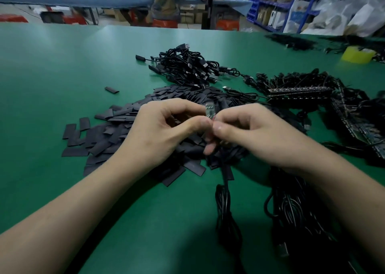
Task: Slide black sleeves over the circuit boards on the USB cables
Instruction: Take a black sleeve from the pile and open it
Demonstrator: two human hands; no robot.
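Pinching small, seemingly glossy circuit board (210, 109), left hand (164, 127) and right hand (257, 133) alike

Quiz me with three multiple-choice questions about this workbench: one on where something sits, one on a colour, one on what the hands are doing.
1. Where on the table is the yellow roll?
A) far right
B) far left
C) near edge, centre

2. What colour is the tabletop?
A) white
B) green
C) red

3. What are the left hand and right hand doing?
A) lying flat
B) hanging idle
C) pinching a small circuit board between them

Answers:
1 A, it sits at the far right end.
2 B, every bare patch is green.
3 C, the curled fingertips of both hands meet on the board.
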